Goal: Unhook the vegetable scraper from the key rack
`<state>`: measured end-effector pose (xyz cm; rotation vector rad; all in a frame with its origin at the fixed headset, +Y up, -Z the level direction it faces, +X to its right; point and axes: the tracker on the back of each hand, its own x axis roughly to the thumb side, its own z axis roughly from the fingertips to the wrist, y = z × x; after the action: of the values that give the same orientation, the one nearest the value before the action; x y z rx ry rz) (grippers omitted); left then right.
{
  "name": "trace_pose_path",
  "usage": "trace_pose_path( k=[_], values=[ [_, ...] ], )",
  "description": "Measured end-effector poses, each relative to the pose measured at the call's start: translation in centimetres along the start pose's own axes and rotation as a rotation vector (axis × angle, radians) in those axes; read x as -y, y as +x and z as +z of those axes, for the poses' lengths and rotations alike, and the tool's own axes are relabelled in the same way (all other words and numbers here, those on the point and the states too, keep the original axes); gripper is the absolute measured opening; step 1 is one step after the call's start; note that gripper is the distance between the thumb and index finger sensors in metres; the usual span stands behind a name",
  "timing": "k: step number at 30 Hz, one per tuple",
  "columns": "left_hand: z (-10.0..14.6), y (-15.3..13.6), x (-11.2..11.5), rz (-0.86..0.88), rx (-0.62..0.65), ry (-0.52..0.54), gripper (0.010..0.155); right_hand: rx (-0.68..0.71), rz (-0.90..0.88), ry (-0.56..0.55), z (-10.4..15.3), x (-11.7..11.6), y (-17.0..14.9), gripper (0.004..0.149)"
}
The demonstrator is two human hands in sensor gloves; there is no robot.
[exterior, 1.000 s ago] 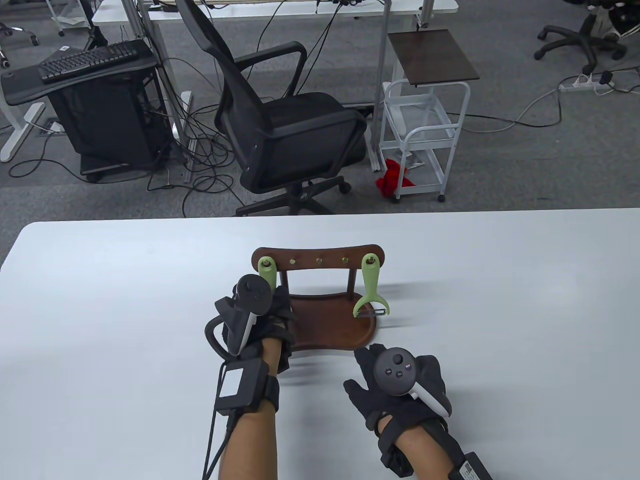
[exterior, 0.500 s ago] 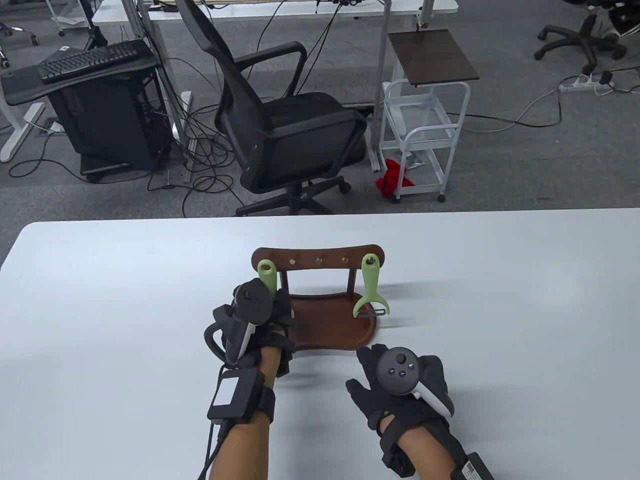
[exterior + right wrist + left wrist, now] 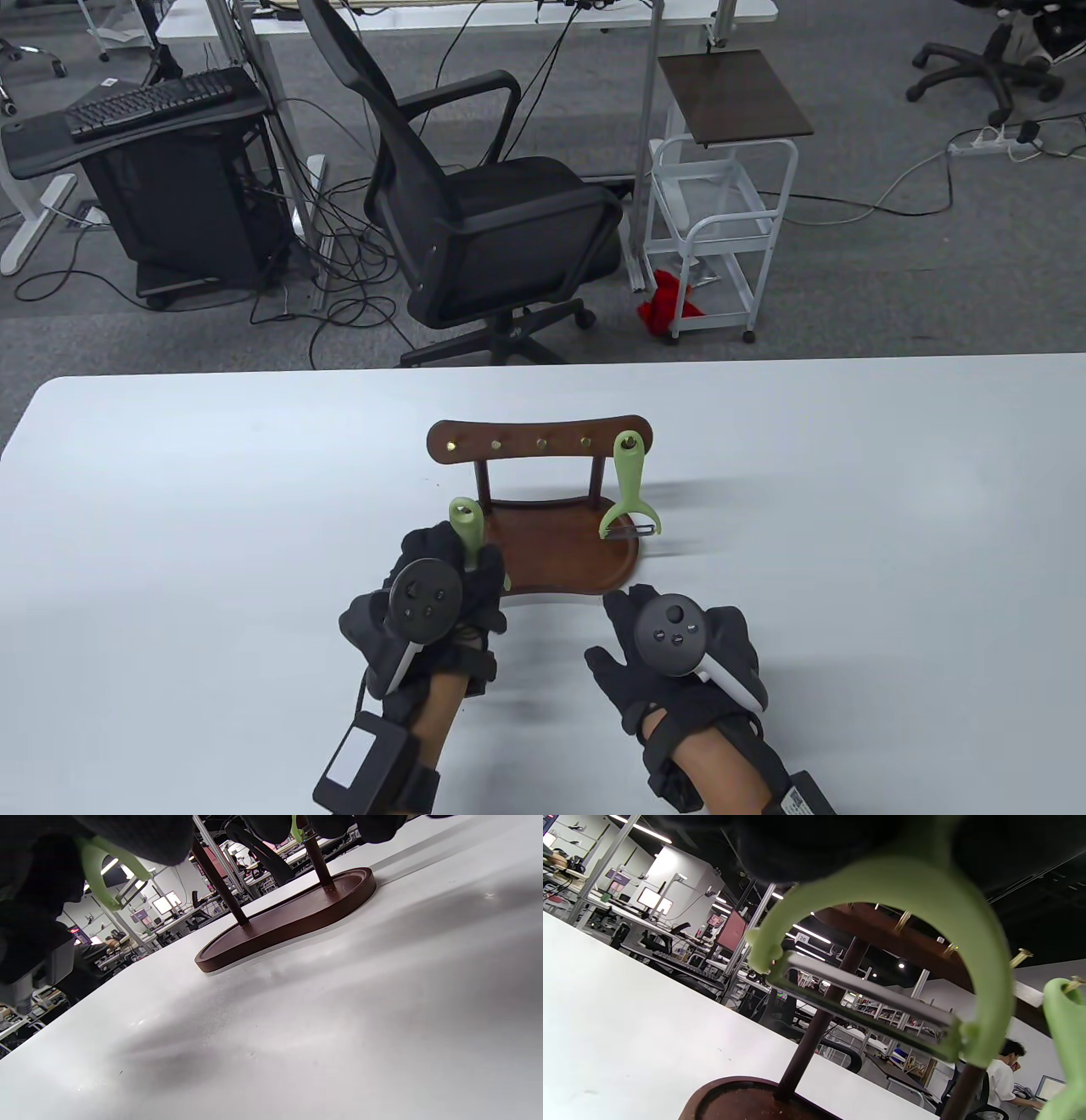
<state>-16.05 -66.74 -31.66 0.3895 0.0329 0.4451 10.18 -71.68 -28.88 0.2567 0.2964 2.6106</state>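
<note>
A dark wooden key rack [image 3: 540, 441] with brass hooks stands on an oval base [image 3: 564, 552] mid-table. My left hand [image 3: 441, 577] grips a green vegetable scraper [image 3: 467, 526] by its handle, off the rack and in front of the base's left side. Its Y-shaped head and blade fill the left wrist view [image 3: 882, 984]. It also shows in the right wrist view [image 3: 106, 870]. A second green scraper [image 3: 629, 488] hangs from the rack's right hook. My right hand [image 3: 679, 654] rests flat on the table in front of the base, holding nothing.
The white table [image 3: 848, 509] extends wide on both sides of the rack. Beyond its far edge stand a black office chair [image 3: 475, 212] and a white trolley [image 3: 721, 221] on the floor.
My left hand has lifted the left scraper off its hook and drawn it back toward me and down. The left hook now stands bare. My right hand has not moved.
</note>
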Motion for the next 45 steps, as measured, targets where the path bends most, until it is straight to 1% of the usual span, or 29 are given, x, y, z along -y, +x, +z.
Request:
trace_pose_path(
  k=[4,6,8,9,13,16,20,23,25,27,28,31,34,35,38,41,45],
  values=[
    [2.1,-0.5,-0.2,0.034,-0.02,-0.002,0.055,0.002,0.016,-0.013,0.1,0.1,0.1,0.071],
    [3.1,-0.7,0.0,0.035,-0.01,0.006,0.055,0.003,0.026,-0.018,0.1,0.1,0.1,0.071],
    [3.6,-0.8,0.0,-0.007,-0.005,-0.019,0.055,0.008,0.04,-0.023,0.2,0.0,0.3,0.071],
    [3.9,-0.8,-0.3,0.012,-0.009,-0.004,0.054,0.011,0.055,-0.023,0.2,0.0,0.4,0.071],
    [4.4,-0.4,-1.0,0.002,0.014,0.017,0.054,0.012,0.08,-0.026,0.2,-0.2,0.6,0.071],
    [4.8,-0.4,-0.9,0.054,0.013,-0.028,0.054,0.009,0.093,-0.024,0.3,-0.4,0.7,0.071],
    [4.8,-1.1,-1.0,0.041,0.002,-0.033,0.054,0.003,0.111,-0.028,0.4,-0.5,0.9,0.071],
    [4.7,-1.7,-0.8,0.042,-0.02,-0.061,0.054,0.001,0.114,-0.034,0.4,-0.5,0.9,0.071],
    [4.7,-1.9,-0.4,0.032,-0.037,-0.093,0.054,0.0,0.12,-0.036,0.4,-0.5,0.9,0.071],
    [4.6,-2.1,0.2,0.019,-0.057,-0.144,0.054,0.0,0.124,-0.036,0.4,-0.6,0.9,0.071],
    [4.6,-2.2,0.6,0.005,-0.069,-0.187,0.054,0.0,0.126,-0.035,0.4,-0.6,0.9,0.071],
    [4.5,-2.4,1.4,-0.016,-0.079,-0.229,0.054,0.006,0.115,-0.033,0.4,-0.6,0.9,0.071],
    [4.4,-2.6,2.3,-0.043,-0.098,-0.296,0.055,0.001,0.123,-0.031,0.4,-0.6,0.9,0.071],
    [4.3,-2.6,2.8,-0.062,-0.106,-0.339,0.055,-0.001,0.118,-0.029,0.4,-0.5,0.9,0.071],
    [4.3,-2.7,3.8,-0.109,-0.123,-0.415,0.055,-0.016,0.104,-0.033,0.4,-0.3,0.7,0.071],
    [4.2,-2.9,4.6,-0.126,-0.157,-0.463,0.055,-0.023,0.098,-0.06,0.7,0.3,0.6,0.071],
    [4.2,-2.9,5.9,-0.202,-0.181,-0.538,0.055,-0.024,0.088,-0.071,0.7,0.5,0.5,0.071]
  ],
)
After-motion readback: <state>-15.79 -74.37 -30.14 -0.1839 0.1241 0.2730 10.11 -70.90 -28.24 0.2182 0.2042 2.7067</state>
